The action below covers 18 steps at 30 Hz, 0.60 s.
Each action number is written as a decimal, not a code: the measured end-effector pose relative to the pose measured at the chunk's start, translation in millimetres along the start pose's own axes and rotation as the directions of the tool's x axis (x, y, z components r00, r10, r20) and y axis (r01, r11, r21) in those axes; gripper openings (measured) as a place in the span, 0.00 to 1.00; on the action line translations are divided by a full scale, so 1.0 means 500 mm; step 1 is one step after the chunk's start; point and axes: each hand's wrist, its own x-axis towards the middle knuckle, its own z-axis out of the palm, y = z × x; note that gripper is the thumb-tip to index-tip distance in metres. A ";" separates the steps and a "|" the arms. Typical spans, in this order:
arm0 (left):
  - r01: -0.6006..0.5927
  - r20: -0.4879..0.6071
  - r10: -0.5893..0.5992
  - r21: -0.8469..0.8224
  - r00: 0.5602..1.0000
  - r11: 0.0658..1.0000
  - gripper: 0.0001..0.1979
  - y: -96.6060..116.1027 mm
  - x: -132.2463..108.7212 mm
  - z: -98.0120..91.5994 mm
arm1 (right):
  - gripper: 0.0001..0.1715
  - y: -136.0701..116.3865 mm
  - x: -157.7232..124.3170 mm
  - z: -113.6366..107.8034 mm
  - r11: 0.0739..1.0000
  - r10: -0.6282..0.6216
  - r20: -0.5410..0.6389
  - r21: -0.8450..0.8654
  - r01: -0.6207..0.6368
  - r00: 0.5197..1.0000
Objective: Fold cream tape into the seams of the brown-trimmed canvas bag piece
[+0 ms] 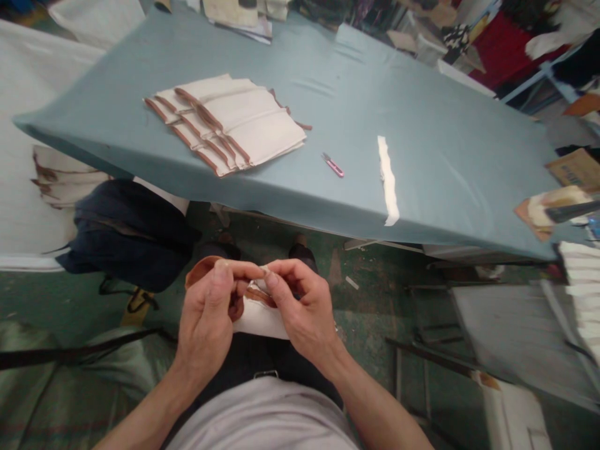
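Observation:
Close to my body, below the table's front edge, I hold a cream fabric piece with brown edging [260, 320] in both hands. My left hand [210, 306] is closed on its left side, and a brown strip loops out behind the fingers. Thumb and fingers of my right hand [302, 300] pinch the upper edge close to the left fingertips. On the table lies a fanned stack of similar cream pieces with brown edging [262, 122]. Right of the stack rest pink-handled thread snips [334, 165] and a ragged white strip [387, 181].
The blue-green covered table [435, 150] spans the view ahead of me. A dark blue bag [131, 231] sits at left beside more cream pieces [65, 178]. Green sacks [84, 387] lie lower left. Metal frames [422, 356] and a cream bundle [584, 294] stand at right.

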 end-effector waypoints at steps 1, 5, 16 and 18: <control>0.032 -0.019 -0.032 -0.029 0.999 0.999 0.24 -0.003 0.001 0.000 | 0.13 0.003 0.002 -0.001 0.998 0.034 -0.009 0.047 -0.034 0.999; 0.138 -0.043 -0.145 -0.132 0.988 0.982 0.31 -0.018 0.003 -0.003 | 0.20 0.011 0.011 -0.006 0.981 0.112 -0.028 0.164 -0.106 0.993; 0.214 0.010 -0.213 -0.036 0.977 0.976 0.45 -0.065 -0.016 -0.014 | 0.16 0.037 -0.044 -0.017 0.998 0.041 0.076 -0.047 -0.037 0.996; 0.210 0.010 -0.209 -0.018 0.978 0.978 0.45 -0.067 -0.016 -0.014 | 0.15 0.023 -0.059 -0.018 0.997 0.031 0.112 -0.077 -0.022 0.993</control>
